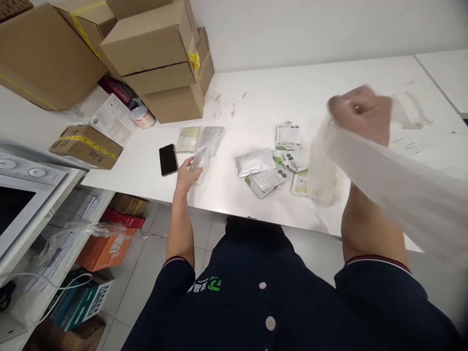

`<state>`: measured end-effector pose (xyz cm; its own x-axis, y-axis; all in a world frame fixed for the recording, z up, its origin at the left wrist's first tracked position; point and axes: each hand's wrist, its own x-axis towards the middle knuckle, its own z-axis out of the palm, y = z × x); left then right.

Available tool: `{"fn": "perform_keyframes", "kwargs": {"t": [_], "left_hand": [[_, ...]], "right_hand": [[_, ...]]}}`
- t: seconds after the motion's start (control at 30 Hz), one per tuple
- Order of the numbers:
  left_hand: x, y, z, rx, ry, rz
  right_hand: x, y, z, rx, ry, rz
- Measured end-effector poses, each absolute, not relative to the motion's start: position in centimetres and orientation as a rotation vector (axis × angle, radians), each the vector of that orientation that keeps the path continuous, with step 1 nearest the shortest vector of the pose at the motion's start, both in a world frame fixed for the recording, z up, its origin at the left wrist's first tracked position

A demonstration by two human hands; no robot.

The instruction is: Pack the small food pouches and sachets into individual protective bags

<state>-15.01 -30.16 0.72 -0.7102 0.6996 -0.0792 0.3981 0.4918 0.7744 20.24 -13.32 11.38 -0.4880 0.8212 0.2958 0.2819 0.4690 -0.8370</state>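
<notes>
At the table's front left, my left hand (187, 176) has its thumb and fingers on a clear plastic bag (201, 163). Beyond that bag lie a flat greyish plastic sleeve (214, 137) and a pale green packet (189, 139). My right hand (361, 111), raised over the right side and blurred, is closed on a long translucent plastic bag (402, 175) that trails off to the right. Between my hands a silver pouch (255, 162) rests on several white and green packets (266, 181). One more white packet (288, 136) lies just behind them.
A black phone (168, 160) lies left of my left hand. Stacked cardboard boxes (153, 53) and a small tin (143, 117) stand at the back left. A white microwave (32, 178) sits beside the table (252, 107), above shelves with boxes (106, 248).
</notes>
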Motion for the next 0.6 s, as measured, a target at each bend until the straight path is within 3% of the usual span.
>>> {"fn": "perform_keyframes", "kwargs": {"t": [0.13, 0.33, 0.47, 0.6], "left_hand": [[-14.0, -29.7, 1.7, 0.736, 1.762, 1.470], [-10.6, -28.4, 3.3, 0.892, 1.395, 1.396], [-11.2, -28.1, 2.9, 1.176, 1.451, 1.258], [-13.4, -27.6, 1.3, 1.189, 2.018, 1.066]], "right_hand": [[18.4, -12.5, 11.2, -0.980, -2.030, 0.939], [13.0, -12.6, 9.3, -0.821, -2.390, 0.972], [12.7, -11.5, 9.2, -0.825, -2.279, 0.700], [16.0, -10.0, 11.3, -0.996, -2.024, 0.474]]}}
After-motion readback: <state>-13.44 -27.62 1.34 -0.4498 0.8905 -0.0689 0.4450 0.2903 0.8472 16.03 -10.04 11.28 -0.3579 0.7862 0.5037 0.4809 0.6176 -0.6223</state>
